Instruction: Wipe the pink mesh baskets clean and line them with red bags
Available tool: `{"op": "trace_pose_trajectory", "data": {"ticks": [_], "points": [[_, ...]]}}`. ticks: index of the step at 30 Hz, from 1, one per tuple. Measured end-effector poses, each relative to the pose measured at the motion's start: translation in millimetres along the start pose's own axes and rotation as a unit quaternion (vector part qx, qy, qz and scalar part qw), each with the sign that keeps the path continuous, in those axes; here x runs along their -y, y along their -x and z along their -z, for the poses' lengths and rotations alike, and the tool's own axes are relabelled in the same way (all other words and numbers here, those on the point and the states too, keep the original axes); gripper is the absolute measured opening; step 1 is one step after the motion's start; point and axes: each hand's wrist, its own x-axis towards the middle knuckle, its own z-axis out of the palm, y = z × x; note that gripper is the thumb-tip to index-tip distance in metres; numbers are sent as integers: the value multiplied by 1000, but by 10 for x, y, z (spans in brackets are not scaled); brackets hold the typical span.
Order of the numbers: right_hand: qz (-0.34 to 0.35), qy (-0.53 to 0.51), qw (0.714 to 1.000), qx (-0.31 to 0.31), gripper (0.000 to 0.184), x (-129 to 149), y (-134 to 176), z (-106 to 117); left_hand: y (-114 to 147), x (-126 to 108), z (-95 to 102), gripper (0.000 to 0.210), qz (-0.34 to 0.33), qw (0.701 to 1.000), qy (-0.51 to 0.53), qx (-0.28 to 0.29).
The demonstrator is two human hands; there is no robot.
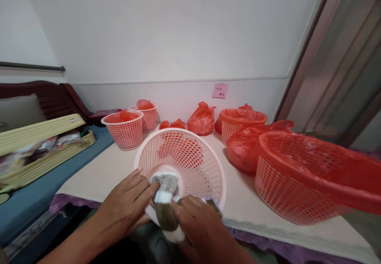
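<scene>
A soft striped piece that looks like a sock (166, 212), with a fuzzy grey end and white and olive bands, is held between my two hands. My left hand (127, 198) pinches its upper left side near the grey end. On the olive part, my right hand (198, 220) is closed with the thumb pressed against the fabric. Behind and beneath them, a pale pink plastic basket (214, 168) tilts toward me, its open mouth facing my hands. Another white and olive bit of fabric (213, 205) shows beyond my right hand; whether it joins the held piece is hidden.
Red baskets lined with red bags (291, 184) stand at the right, with a tied red bag (242, 149) beside them. Smaller pink baskets (126, 135) stand back left. Several red bags (201, 120) sit along the wall. A yellow case (44, 160) lies open at the left.
</scene>
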Motion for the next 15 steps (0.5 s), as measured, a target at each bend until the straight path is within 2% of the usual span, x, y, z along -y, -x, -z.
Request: {"op": "trace_pose_trajectory", "data": {"ticks": [4, 10, 13, 15], "points": [[-2, -7, 1000, 15, 22, -94, 6, 63, -65, 106, -19, 37, -41, 998, 8, 35], [25, -17, 999, 36, 31, -204, -76, 221, -68, 66, -6, 16, -20, 997, 17, 69], [55, -66, 996, 14, 32, -256, -112, 275, -46, 51, 13, 11, -2, 997, 20, 78], [61, -121, 990, -41, 27, -313, -115, 279, -10, 51, 23, 14, 7, 996, 16, 88]]}}
